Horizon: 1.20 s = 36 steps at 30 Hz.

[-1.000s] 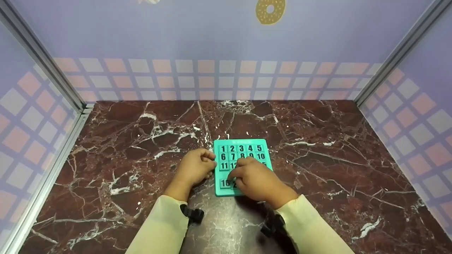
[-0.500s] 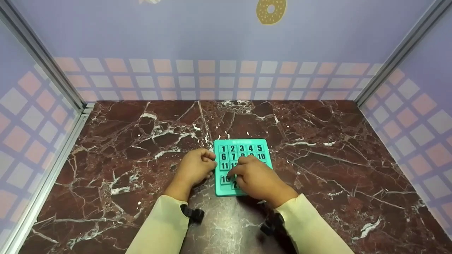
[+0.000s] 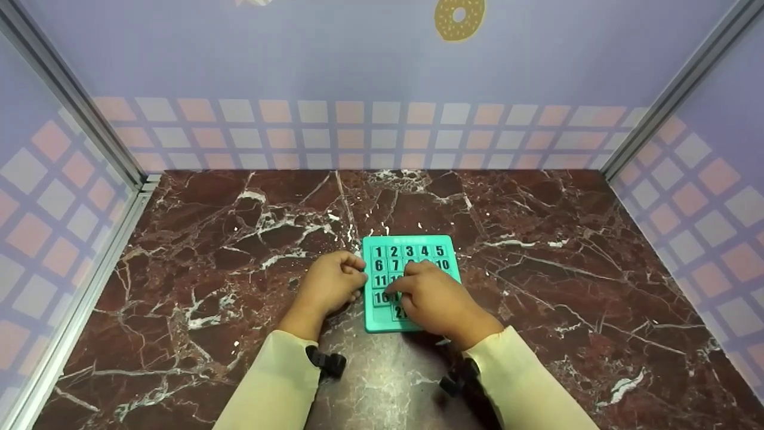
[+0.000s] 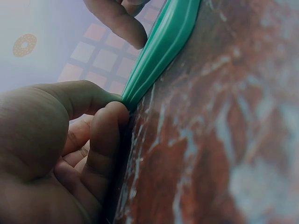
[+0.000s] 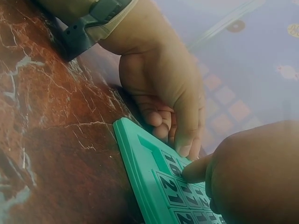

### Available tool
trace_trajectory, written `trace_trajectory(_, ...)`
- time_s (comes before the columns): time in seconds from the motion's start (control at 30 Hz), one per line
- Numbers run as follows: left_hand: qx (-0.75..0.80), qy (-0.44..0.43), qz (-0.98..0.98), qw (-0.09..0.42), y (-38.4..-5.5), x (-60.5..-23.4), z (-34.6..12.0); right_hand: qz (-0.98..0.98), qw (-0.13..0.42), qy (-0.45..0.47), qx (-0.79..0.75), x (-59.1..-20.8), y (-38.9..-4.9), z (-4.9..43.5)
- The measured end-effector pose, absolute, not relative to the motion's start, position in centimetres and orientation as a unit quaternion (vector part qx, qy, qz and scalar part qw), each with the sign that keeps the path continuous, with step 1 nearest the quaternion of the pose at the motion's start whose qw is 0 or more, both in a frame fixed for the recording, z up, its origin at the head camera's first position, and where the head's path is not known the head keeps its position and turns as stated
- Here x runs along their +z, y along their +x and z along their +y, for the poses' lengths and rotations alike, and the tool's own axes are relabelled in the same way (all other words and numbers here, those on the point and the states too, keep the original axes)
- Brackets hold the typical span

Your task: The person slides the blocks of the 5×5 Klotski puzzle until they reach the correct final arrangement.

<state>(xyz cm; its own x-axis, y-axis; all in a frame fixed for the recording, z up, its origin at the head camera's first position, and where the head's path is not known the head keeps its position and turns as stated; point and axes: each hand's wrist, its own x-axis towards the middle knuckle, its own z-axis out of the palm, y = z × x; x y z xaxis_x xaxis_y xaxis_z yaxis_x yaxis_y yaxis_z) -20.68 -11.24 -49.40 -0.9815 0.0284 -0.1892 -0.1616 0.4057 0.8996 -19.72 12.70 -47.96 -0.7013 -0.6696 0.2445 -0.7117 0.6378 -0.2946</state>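
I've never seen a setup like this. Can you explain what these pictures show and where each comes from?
There is no machine here: the work is done by hand. The wide pictures are taken from the head, looking forward and down; the two closer ones are taken from the left and right wrists. On the marbled table lies a turquoise number puzzle. The left hand pinches its left edge. The right hand reaches over it and touches the 16 tile, covering some numbers in the head view.

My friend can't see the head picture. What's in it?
A person's right hand touches tile 16 on a green number puzzle while their left hand pinches its left edge. The puzzle lies on a red marbled table.
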Motion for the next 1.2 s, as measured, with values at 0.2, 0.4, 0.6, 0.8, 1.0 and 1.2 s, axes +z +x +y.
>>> trace_trajectory(0.2, 0.543, -0.035, 0.835, 0.085, -20.66, -49.44, -11.12, -0.905, 0.066, 0.380, 0.179, -48.03, -19.83, 12.80)
trace_trajectory(0.4, 0.545, -0.031, 0.834, 0.083, -20.71, -49.51, -11.04, -0.906, 0.064, 0.379, 0.180, -48.00, -19.86, 12.86)
trace_trajectory(0.6, 0.547, -0.035, 0.832, 0.087, -20.70, -49.53, -11.04, -0.904, 0.069, 0.382, 0.177, -48.07, -19.84, 12.87)
trace_trajectory(0.8, 0.542, -0.031, 0.836, 0.082, -20.77, -49.67, -11.08, -0.902, 0.070, 0.386, 0.178, -48.11, -19.79, 12.96)
trace_trajectory(1.0, 0.542, -0.032, 0.836, 0.084, -20.79, -49.72, -11.13, -0.904, 0.064, 0.381, 0.184, -47.97, -19.63, 13.07)
trace_trajectory(1.2, 0.534, -0.034, 0.841, 0.082, -20.82, -49.62, -11.18, -0.905, 0.061, 0.379, 0.186, -47.40, -19.31, 13.19)
